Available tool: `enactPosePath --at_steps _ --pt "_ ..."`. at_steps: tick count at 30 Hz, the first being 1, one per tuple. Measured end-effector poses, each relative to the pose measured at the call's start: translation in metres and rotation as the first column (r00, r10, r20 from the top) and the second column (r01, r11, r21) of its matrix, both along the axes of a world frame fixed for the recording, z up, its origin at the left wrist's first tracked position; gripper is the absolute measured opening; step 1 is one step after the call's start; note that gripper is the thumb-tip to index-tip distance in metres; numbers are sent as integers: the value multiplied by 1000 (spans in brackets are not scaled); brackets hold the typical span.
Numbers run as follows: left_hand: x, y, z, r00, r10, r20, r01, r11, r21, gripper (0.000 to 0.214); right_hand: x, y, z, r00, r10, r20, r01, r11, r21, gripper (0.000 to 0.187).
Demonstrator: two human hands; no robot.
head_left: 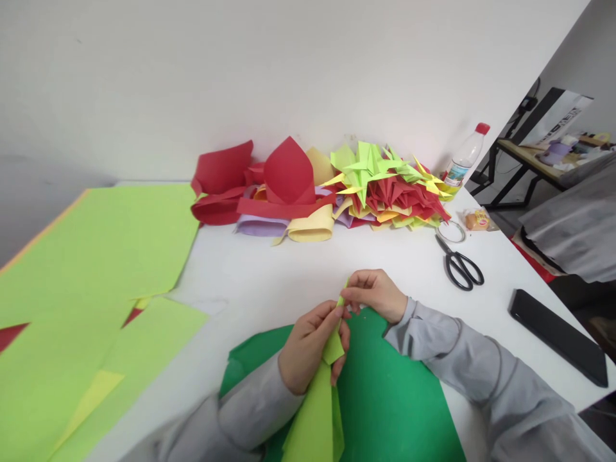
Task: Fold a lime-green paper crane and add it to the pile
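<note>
Between my hands is a folded piece of light green paper [315,410], narrow at its top and wider toward me. My left hand [308,346] is closed around its upper part, fingers wrapped over the folds. The thumb and fingers of my right hand [378,295] pinch the slim tip of the same paper. Beneath both hands lies a dark green sheet [385,385] on the white table [250,276]. Part of the folded paper is hidden behind my left fingers.
Large light green sheets [96,256] cover the left side. Along the wall sit red paper shapes [289,173] and a pile of folded paper stars [385,186]. To the right are a bottle [464,160], a tape roll [451,231], scissors [462,266], a packaged snack [477,220] and a black phone-like slab [558,337].
</note>
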State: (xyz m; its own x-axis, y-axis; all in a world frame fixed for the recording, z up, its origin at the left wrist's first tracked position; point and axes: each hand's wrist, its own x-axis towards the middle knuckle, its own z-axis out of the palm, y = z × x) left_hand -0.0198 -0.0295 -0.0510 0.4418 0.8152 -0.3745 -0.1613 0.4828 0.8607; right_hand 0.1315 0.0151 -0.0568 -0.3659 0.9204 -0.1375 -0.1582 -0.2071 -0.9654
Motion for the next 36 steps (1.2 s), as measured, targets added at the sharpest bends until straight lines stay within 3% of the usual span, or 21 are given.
enactPosePath --at_steps 4,13,24,29,36 --pt "-1 0 -2 999 -13 -45 14 1000 27 41 1 -1 3 998 39 52 -40 999 17 41" --pt "-1 1 0 992 -32 -121 39 998 58 44 3 -1 -3 999 30 -11 -30 1000 -9 41" --pt "3 -3 1 988 -5 -155 13 999 53 52 0 2 -7 985 -83 -151 72 995 -76 38" --pt "2 -6 0 973 -93 -212 110 991 73 49 1 4 -6 963 -157 -219 132 983 -126 38" --pt "3 -8 1 980 -46 -194 66 993 97 49 2 3 -10 973 -112 -199 108 994 -33 35"
